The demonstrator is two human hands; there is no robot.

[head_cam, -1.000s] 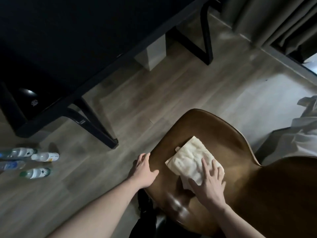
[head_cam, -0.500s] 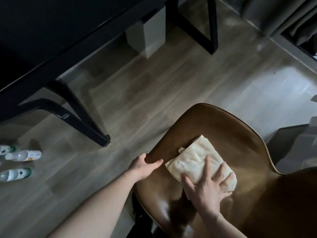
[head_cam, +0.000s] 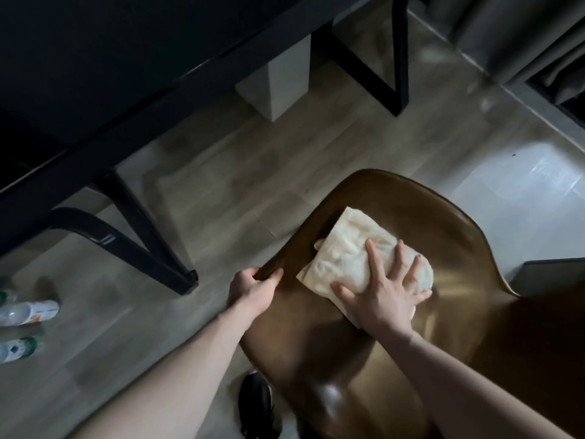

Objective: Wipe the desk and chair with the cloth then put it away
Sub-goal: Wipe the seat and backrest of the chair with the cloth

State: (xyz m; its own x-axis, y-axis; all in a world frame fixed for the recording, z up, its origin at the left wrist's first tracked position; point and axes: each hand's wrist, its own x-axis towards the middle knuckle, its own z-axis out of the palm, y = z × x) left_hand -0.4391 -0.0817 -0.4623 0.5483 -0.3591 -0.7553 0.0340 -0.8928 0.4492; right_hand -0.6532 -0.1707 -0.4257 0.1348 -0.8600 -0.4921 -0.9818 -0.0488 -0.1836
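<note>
Right hand (head_cam: pixel 380 299) lies flat on the folded cream cloth (head_cam: pixel 354 258), fingers spread and straight, pressing it onto the brown chair seat (head_cam: pixel 459 280), and the cloth's long axis runs from under the palm up and left toward the seat's front rim, so that is likely where the next stroke goes. Left hand (head_cam: pixel 253 288) curls its fingers round the seat's left edge and steadies it, just beside the cloth but not touching it. The dark worktop (head_cam: pixel 95 74) stands well apart at upper left, with plastic bottles (head_cam: pixel 28 312) lying on the wooden floor (head_cam: pixel 221 191) below it.
</note>
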